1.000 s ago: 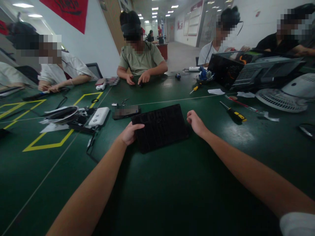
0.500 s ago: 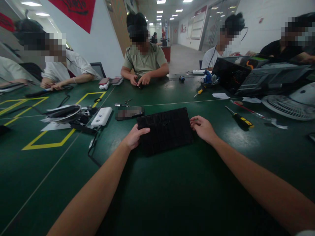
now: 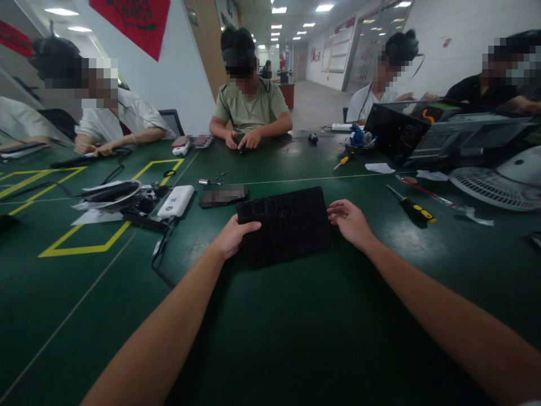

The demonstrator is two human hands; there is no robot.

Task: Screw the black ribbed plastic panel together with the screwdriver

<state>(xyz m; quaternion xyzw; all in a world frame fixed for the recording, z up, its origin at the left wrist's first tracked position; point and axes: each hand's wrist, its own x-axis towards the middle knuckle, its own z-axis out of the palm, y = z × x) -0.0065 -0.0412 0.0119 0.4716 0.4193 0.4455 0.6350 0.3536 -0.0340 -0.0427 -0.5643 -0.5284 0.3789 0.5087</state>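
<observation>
My left hand (image 3: 234, 237) is closed on the left edge of a flat black rectangular panel (image 3: 289, 228), its thumb lying on the upper face and its fingers out of sight underneath. The panel looks tilted, its far edge slightly raised. At the panel's right edge is my right hand (image 3: 349, 223), fingers loosely bent and apart. Its fingertips come right up to that edge; whether they touch it I cannot tell. Just beyond the panel lies a small dark flat piece (image 3: 223, 195), partly pixelated, with small metal bits (image 3: 215, 180) behind it.
A white power bank (image 3: 176, 202) with a cable lies left, beside a heap of dark parts and paper (image 3: 120, 197). To the right are a yellow-black screwdriver (image 3: 414, 210), a smaller screwdriver (image 3: 343, 162), a white fan (image 3: 494, 183) and a computer case (image 3: 469, 138). Several people sit around the green table (image 3: 296, 338).
The view has shifted slightly. Both hands and the black panel stay almost where they were, with the left hand still holding the panel.
</observation>
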